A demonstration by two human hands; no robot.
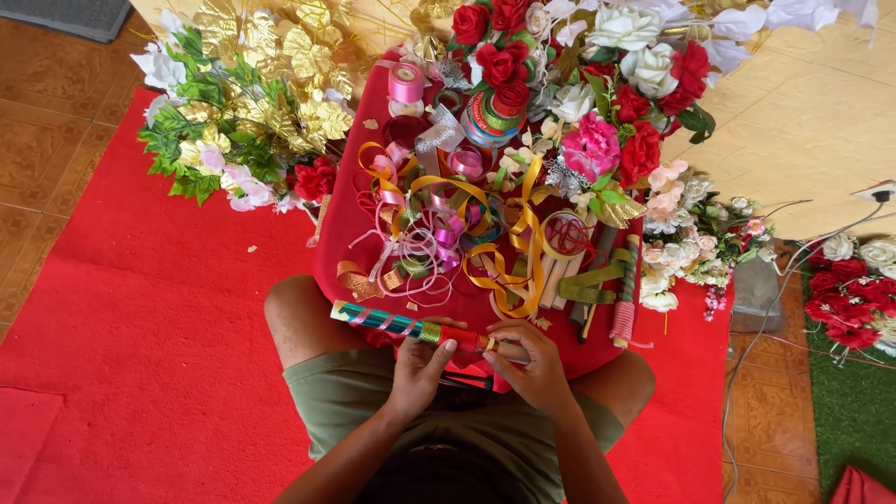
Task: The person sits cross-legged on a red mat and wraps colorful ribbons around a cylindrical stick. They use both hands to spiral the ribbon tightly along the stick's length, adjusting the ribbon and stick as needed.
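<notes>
- Left hand [422, 366] fingers clenched around ribbon-wrapped stick [401, 326], thumb on red band.
- Right hand [527, 359] fingers pinching same stick's right end.
- Stick's striped teal part jutting left beyond left fingers.
- Loose ribbons [448, 233] on red desk [341, 233] just beyond fingers; artificial flowers [597, 75] farther off.

I sit on a red mat [140, 308] spread over the brown tiled floor [42, 140], with a low red-covered table [341, 233] just in front of my knees. On it lie loose curls of gold and pink ribbon [439, 229], a pink ribbon spool [406, 84], a stack of spools [485, 117] and what may be wrapped sticks [623, 299]. Gold-leaf and green foliage [252, 103] rests at its left edge, red and white flowers [607, 84] at its right
</notes>
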